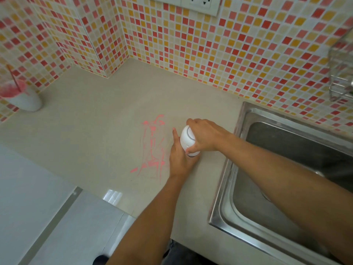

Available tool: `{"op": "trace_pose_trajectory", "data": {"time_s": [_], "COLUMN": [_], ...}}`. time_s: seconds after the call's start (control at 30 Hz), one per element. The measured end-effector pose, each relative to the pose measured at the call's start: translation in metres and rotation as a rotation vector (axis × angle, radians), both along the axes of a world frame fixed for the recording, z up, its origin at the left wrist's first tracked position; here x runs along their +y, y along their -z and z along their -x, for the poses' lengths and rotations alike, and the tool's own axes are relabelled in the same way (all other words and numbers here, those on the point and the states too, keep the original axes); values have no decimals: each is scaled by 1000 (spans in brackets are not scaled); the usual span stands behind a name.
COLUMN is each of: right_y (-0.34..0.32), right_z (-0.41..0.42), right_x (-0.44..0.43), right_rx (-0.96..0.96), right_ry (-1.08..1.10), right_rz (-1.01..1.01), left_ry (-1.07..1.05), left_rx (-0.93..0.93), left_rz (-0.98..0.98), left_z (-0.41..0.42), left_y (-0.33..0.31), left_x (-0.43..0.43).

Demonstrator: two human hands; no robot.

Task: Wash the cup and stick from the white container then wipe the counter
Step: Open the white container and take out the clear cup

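Gripping a white rounded container (188,140) between them, both hands are held over the beige counter (99,131) just left of the steel sink (286,169). The left hand (180,159) is wrapped around the container's lower body from the near side, with its index finger stretched forward; the right hand (204,135) is closed over the top, which looks like a twist-off lid. Whether the lid is being loosened or merely held cannot be told. Just left of the hands, a pink smear (152,148) is streaked along the counter, running near to far.

Farther off, well apart at the left edge by the tiled wall (191,54), a white cup (21,96) with pink residue is seen, a thin pink stick (13,78) leaning in it. The cup lies far to the left of both hands, so the left hand is judged the nearer one for reaching it. The cup is blurred, and its contents cannot be made out. At the right edge, a wire rack (342,73) is cut off.
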State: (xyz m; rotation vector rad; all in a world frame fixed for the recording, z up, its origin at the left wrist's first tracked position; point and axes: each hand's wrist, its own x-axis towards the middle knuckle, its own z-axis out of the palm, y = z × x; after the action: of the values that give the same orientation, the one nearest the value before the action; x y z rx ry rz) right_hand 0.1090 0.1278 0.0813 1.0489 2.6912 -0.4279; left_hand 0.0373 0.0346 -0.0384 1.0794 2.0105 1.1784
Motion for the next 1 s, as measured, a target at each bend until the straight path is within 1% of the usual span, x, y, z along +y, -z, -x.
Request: {"op": "trace_pose_trajectory", "data": {"time_s": [0.13,0.3,0.43,0.53,0.6,0.7,0.77,0.8,0.93,1.0], "right_y": [-4,-11,-29,-52,-76,-102,-97,-86,-17,20], "right_z": [-3,-6,-6,-5,-9,-29,-49,-60,-97,-109], "right_x": [6,10,18,19,23,37,44,47,42,32], "right_rx": [-46,-138,-162,-130,-40,131,206,250,545,646], "right_ry": [-67,-183,-214,-244,-211,-29,149,253,669,830], "right_rz": [5,5,13,-55,-68,-97,-107,-73,272,386], "left_ry": [17,41,76,75,82,126,130,122,66,59], "left_rx": [4,9,11,-25,-25,13,1,-3,59,65], "left_rz": [19,-14,-2,-3,20,66,32,16,-30,-24], "left_z": [-4,-5,-2,-1,1,2,3,4,4,4], "left_y": [-1,1,-4,-8,-9,-8,-5,-4,-4,-9], "left_x": [-1,-2,0,0,-1,-2,-3,-3,1,1]}}
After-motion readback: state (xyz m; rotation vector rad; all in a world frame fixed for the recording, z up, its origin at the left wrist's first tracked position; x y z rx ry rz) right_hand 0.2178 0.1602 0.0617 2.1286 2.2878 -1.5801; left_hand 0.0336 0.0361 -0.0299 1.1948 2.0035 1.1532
